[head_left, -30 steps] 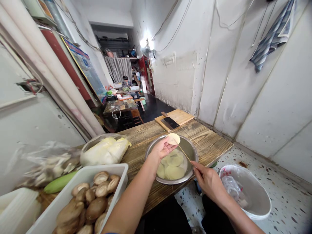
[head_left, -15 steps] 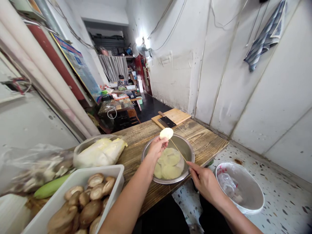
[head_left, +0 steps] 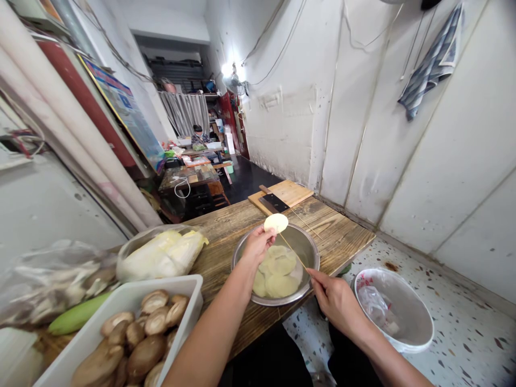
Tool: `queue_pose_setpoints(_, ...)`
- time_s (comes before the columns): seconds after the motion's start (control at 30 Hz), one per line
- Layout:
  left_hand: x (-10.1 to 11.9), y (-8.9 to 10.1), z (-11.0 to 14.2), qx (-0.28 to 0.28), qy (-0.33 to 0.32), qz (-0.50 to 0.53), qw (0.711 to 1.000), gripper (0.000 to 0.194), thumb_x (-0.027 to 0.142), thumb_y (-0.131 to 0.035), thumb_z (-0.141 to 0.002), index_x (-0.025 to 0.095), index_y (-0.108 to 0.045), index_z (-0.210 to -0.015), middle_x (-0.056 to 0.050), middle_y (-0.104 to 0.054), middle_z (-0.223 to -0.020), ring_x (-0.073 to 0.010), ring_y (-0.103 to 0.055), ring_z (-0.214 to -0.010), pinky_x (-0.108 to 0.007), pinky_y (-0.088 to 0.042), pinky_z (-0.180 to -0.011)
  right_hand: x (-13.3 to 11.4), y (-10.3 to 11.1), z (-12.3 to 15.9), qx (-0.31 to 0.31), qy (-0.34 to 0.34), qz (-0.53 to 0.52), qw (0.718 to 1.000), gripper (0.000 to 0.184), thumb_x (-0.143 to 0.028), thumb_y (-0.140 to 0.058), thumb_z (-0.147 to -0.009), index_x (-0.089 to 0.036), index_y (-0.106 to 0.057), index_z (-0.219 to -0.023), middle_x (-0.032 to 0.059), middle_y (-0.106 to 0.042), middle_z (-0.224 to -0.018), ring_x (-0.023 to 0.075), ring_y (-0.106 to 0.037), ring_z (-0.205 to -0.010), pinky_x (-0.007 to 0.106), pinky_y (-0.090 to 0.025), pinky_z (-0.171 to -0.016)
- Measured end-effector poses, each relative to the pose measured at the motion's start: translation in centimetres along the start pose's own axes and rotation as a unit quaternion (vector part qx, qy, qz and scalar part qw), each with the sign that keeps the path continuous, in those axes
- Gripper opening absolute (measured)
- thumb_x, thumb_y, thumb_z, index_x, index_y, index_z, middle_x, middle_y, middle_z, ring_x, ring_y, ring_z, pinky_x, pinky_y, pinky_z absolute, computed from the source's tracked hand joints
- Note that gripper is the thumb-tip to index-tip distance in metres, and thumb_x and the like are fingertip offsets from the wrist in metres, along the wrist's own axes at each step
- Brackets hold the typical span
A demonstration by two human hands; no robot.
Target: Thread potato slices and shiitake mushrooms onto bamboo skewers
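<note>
In the head view, you hold a pale slice (head_left: 276, 222) in the narrow grip of your left hand (head_left: 259, 244), above the metal bowl (head_left: 309, 248). The grip of your right hand (head_left: 336, 298) holds a thin skewer (head_left: 293, 250), its far end at the slice's lower edge; whether it pierces is unclear. More slices (head_left: 282, 273) lie in the bowl, on the wooden surface (head_left: 342, 226)

wooden table (head_left: 342, 228): metal bowl (head_left: 309, 246), cutting board (head_left: 293, 191)
</note>
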State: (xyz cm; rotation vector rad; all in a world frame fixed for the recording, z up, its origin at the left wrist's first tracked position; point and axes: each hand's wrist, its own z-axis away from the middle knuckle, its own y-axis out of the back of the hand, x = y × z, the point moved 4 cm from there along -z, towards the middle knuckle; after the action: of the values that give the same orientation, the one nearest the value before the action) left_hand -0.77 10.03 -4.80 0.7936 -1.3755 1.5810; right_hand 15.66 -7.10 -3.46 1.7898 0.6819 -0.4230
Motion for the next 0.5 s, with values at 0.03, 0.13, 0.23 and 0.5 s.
queue_pose_setpoints(0.03, 0.01, 0.01, -0.01, 0.000, -0.003, -0.003, 1.000, 0.015, 0.004, -0.071, -0.063, 0.012, -0.065, -0.075, -0.003, -0.063, -0.064, -0.0061, -0.053, -0.053, -0.017, -0.041, -0.052, -0.02, 0.04, 0.04, 0.003, -0.001, 0.002, 1.000, 0.039, -0.023, -0.035, -0.091, -0.014, -0.065, -0.114, 0.0101, -0.075, -0.085, 0.0203, -0.072, -0.073, 0.025, -0.053, -0.064)
queue_pose_setpoints(0.13, 0.07, 0.00, -0.01, -0.004, -0.013, -0.012, 1.000, 0.014, 0.005, -0.071, -0.063, 0.012, -0.065, -0.074, -0.002, -0.063, -0.064, -0.0056, -0.052, -0.052, -0.017, -0.041, -0.051, -0.11, 0.15, 0.06, 0.004, -0.001, 0.004, 1.000, 0.039, -0.022, -0.036, -0.090, -0.015, -0.066, -0.114, 0.0095, -0.075, -0.084, 0.0203, -0.072, -0.073, 0.024, -0.053, -0.064)
queue_pose_setpoints(0.23, 0.12, -0.01, -0.01, -0.007, -0.021, -0.023, 0.999, 0.015, 0.007, -0.071, -0.062, 0.012, -0.064, -0.074, -0.002, -0.062, -0.064, -0.0054, -0.051, -0.051, -0.017, -0.041, -0.051, -0.11, 0.14, -0.05, -0.006, -0.003, 0.000, 1.000, 0.039, -0.022, -0.035, -0.090, -0.015, -0.065, -0.114, 0.0097, -0.075, -0.087, 0.0207, -0.072, -0.075, 0.025, -0.053, -0.066)
queue_pose_setpoints(0.5, 0.39, -0.26, 0.31, -0.010, -0.097, -0.093, 0.991, 0.014, 0.013, -0.071, -0.063, 0.013, -0.066, -0.076, -0.001, -0.063, -0.066, -0.0066, -0.049, -0.053, -0.019, -0.038, -0.054, -0.11, 0.08, -0.13, -0.016, -0.002, 0.016, 1.000, 0.038, -0.019, -0.035, -0.089, -0.017, -0.066, -0.111, 0.0086, -0.075, -0.084, 0.0198, -0.072, -0.074, 0.024, -0.051, -0.065)
